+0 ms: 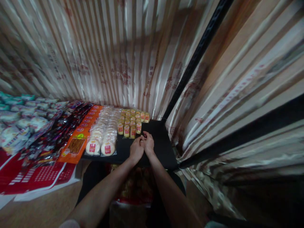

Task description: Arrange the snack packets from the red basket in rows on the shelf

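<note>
The left hand [136, 150] and right hand [148, 145] meet above the shelf [162, 142]; whether either grip holds anything, I cannot tell. Yellow packs [126, 130] sit in rows just beyond, reaching toward the back edge.

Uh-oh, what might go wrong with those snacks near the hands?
The left hand and right hand are close to the small yellow packets, so a bump might push their rows crooked. The front packs of round white crackers lie near the front edge of the black shelf; if the left arm brushed them, one could perhaps slide off.
</note>
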Action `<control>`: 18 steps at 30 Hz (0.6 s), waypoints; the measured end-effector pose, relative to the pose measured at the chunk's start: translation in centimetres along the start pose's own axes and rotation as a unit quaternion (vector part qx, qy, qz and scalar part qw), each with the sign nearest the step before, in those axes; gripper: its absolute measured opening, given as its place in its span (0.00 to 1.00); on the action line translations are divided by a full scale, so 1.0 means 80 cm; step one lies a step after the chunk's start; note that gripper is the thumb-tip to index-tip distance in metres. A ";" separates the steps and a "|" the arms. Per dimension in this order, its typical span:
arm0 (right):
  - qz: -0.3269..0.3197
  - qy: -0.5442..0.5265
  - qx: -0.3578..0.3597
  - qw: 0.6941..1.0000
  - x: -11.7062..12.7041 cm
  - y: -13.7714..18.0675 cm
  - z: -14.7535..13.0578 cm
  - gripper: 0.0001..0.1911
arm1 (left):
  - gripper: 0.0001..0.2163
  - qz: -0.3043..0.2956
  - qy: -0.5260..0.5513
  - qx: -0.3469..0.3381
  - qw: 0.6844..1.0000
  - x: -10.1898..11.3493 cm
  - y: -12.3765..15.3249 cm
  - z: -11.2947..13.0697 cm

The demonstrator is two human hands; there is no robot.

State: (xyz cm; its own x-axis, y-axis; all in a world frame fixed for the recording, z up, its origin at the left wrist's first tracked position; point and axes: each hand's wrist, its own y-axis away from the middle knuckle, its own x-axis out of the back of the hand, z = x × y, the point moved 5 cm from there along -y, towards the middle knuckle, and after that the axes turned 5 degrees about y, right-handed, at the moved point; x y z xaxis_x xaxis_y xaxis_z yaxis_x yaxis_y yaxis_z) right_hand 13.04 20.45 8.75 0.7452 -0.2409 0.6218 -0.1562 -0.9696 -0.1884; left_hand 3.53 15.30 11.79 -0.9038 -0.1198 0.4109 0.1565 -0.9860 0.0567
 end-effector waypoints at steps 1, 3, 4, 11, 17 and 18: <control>-0.001 -0.003 -0.003 1.000 0.003 0.010 0.000 0.18 | 0.17 -0.003 0.002 -0.001 1.000 0.000 0.008 -0.002; 0.005 -0.008 -0.007 1.000 0.011 0.032 -0.001 0.17 | 0.17 -0.011 0.010 -0.006 1.000 0.001 0.025 -0.007; 0.009 -0.012 -0.006 1.000 0.014 0.044 -0.001 0.17 | 0.16 -0.017 0.013 -0.013 1.000 0.001 0.035 -0.009; 0.009 -0.087 -0.021 0.996 0.037 0.143 0.020 0.15 | 0.15 -0.085 0.045 -0.113 0.989 0.003 0.122 -0.021; -0.173 0.139 0.059 0.973 0.033 0.203 0.044 0.14 | 0.11 -0.115 0.045 0.028 0.992 -0.022 0.158 -0.087; -0.211 0.196 0.065 0.955 0.029 0.206 0.052 0.13 | 0.10 -0.118 0.060 0.071 0.989 -0.030 0.159 -0.102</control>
State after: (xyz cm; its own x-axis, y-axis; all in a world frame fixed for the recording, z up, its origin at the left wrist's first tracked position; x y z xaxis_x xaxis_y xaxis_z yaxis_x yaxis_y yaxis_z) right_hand 14.86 4.11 3.92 0.4199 0.1483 0.8954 0.2047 -0.9766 0.0658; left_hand 4.45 2.08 4.13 -0.9610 0.0909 0.2611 -0.0181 -0.9631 0.2687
